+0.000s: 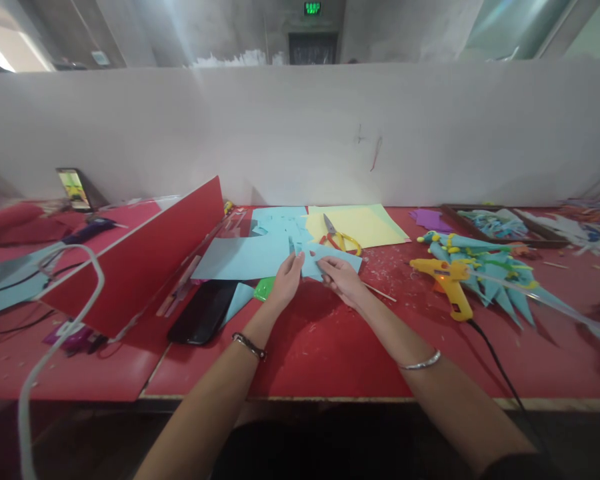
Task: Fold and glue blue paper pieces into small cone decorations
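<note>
Resting on the red tabletop (330, 360), both hands meet over a small light-blue paper piece (330, 259). That piece lies between them, its far edge jutting beyond the fingers. The left hand (286, 279) lies fairly flat, fingertips pressing the piece's left edge; the right hand (341, 277) is curled, pinching its near side. Left of the left hand lie a green scrap (264, 288) and a black phone (203, 311). Right of the right hand sits a yellow glue gun (447, 280). Beyond the hands lie red-and-yellow-handled scissors (337, 237) on yellow paper (375, 227).
</note>
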The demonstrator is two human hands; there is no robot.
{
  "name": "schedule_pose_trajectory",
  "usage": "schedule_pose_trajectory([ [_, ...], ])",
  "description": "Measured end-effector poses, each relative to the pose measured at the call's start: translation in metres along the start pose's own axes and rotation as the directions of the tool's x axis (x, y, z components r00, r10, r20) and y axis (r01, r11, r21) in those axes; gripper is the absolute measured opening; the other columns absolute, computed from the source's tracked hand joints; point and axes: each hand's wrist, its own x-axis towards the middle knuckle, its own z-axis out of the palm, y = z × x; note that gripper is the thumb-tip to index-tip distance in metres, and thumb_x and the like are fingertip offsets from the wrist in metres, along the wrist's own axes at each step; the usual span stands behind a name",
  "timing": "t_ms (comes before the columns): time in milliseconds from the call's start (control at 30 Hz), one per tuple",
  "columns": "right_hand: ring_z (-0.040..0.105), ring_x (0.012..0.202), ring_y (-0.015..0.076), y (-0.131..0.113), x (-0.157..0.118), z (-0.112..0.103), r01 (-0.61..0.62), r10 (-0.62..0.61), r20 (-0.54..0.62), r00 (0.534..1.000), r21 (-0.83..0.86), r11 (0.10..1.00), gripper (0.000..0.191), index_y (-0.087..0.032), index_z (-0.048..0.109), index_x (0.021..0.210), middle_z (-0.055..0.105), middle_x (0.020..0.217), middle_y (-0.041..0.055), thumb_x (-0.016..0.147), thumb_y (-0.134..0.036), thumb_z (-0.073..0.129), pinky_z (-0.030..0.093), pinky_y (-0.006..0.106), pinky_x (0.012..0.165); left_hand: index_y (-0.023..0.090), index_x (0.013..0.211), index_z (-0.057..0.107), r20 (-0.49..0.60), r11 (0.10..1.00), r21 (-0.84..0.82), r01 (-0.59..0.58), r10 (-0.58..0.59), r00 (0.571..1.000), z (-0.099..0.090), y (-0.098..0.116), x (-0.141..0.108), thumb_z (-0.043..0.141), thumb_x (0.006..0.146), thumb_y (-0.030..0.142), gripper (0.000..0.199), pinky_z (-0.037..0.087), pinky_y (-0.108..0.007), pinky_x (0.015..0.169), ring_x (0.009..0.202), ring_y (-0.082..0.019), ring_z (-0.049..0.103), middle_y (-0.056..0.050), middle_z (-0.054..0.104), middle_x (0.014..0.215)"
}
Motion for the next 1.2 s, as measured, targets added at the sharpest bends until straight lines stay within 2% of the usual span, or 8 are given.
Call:
schedule_pose_trajectory([
  [267, 0.029, 0.032, 0.0008, -0.001, -0.001, 0.001, 0.026, -0.027, 0.018, 0.999, 0.040, 0.999, 0.033, -0.017, 0.049, 0.065, 0.041, 0.039, -0.0106, 0.056, -0.044, 0.066, 0.017, 0.016, 0.033, 0.014, 0.092, 0.059, 0.036, 0.996, -0.052, -0.066, 0.067, 0.997, 0.000, 0.003, -0.001, 0.042, 0.079, 0.049, 0.041, 0.040, -0.021, 0.053, 0.056, -0.010, 0.047, 0.001, 0.056, 0.063],
  [433, 0.030, 0.033, 0.0008, 0.000, -0.001, 0.002, 0.024, -0.026, 0.037, 0.999, 0.058, 0.998, 0.033, -0.017, 0.050, 0.065, 0.042, 0.040, -0.0101, 0.057, -0.046, 0.065, 0.018, 0.015, 0.033, 0.014, 0.082, 0.058, 0.038, 0.996, -0.086, 0.001, 0.003, 0.999, 0.000, 0.002, 0.000, 0.047, 0.075, 0.049, 0.037, 0.033, -0.020, 0.044, 0.046, -0.007, 0.039, 0.004, 0.047, 0.052],
  [633, 0.033, 0.035, 0.0017, 0.000, -0.002, 0.002, 0.020, -0.022, 0.032, 0.999, 0.059, 0.998, 0.033, -0.016, 0.056, 0.068, 0.042, 0.040, -0.0091, 0.057, -0.045, 0.066, 0.021, 0.016, 0.034, 0.012, 0.085, 0.058, 0.046, 0.979, -0.205, -0.020, 0.030, 0.999, 0.001, 0.002, 0.001, 0.057, 0.068, 0.046, 0.038, 0.043, -0.023, 0.064, 0.071, -0.013, 0.054, -0.002, 0.063, 0.075],
  [767, 0.036, 0.037, 0.0020, 0.001, 0.001, 0.002, 0.034, -0.028, -0.041, 0.999, 0.160, 0.986, 0.033, -0.017, 0.057, 0.070, 0.044, 0.041, -0.0094, 0.051, -0.040, 0.072, 0.024, 0.015, 0.035, 0.013, 0.088, 0.056, 0.064, 0.978, -0.208, -0.028, 0.042, 0.997, 0.001, 0.000, 0.002, 0.059, 0.067, 0.041, 0.035, 0.043, -0.023, 0.063, 0.070, -0.013, 0.054, -0.003, 0.062, 0.082],
  [833, 0.038, 0.038, 0.0021, 0.001, 0.002, 0.002, 0.031, -0.010, -0.080, 0.997, 0.270, 0.962, 0.035, -0.017, 0.057, 0.070, 0.045, 0.042, -0.0099, 0.047, -0.035, 0.075, 0.029, 0.015, 0.038, 0.014, 0.089, 0.055, 0.065, 0.980, -0.193, -0.039, 0.053, 0.996, 0.001, -0.001, 0.002, 0.059, 0.069, 0.037, 0.031, 0.043, -0.022, 0.061, 0.067, -0.011, 0.053, -0.002, 0.061, 0.078],
  [933, 0.039, 0.041, 0.0019, 0.003, 0.003, 0.002, -0.007, 0.034, -0.062, 0.997, 0.390, 0.921, 0.032, -0.017, 0.053, 0.060, 0.048, 0.045, -0.0091, 0.044, -0.031, 0.077, 0.034, 0.016, 0.043, 0.016, 0.092, 0.052, 0.058, 0.981, -0.186, -0.053, 0.064, 0.996, 0.000, -0.002, 0.002, 0.057, 0.070, 0.033, 0.028, 0.042, -0.021, 0.058, 0.062, -0.010, 0.051, 0.001, 0.057, 0.069],
  [1067, 0.048, 0.052, 0.0044, 0.007, 0.002, 0.005, -0.041, 0.035, 0.023, 0.999, 0.361, 0.932, 0.028, -0.016, 0.059, 0.066, 0.058, 0.060, -0.0050, 0.047, -0.028, 0.076, 0.040, 0.018, 0.052, 0.016, 0.093, 0.049, 0.048, 0.986, -0.156, -0.064, 0.072, 0.996, 0.000, -0.003, 0.001, 0.056, 0.071, 0.029, 0.027, 0.039, -0.019, 0.053, 0.053, -0.007, 0.046, 0.004, 0.051, 0.062],
  [1200, 0.049, 0.054, 0.0063, 0.009, 0.000, 0.007, -0.006, 0.006, 0.003, 1.000, 0.261, 0.965, 0.027, -0.015, 0.060, 0.064, 0.058, 0.059, -0.0039, 0.048, -0.031, 0.075, 0.040, 0.022, 0.057, 0.016, 0.093, 0.049, 0.023, 0.996, -0.081, -0.046, 0.048, 0.999, 0.000, -0.003, 0.001, 0.056, 0.071, 0.028, 0.026, 0.035, -0.018, 0.046, 0.045, -0.006, 0.041, 0.006, 0.047, 0.056],
])
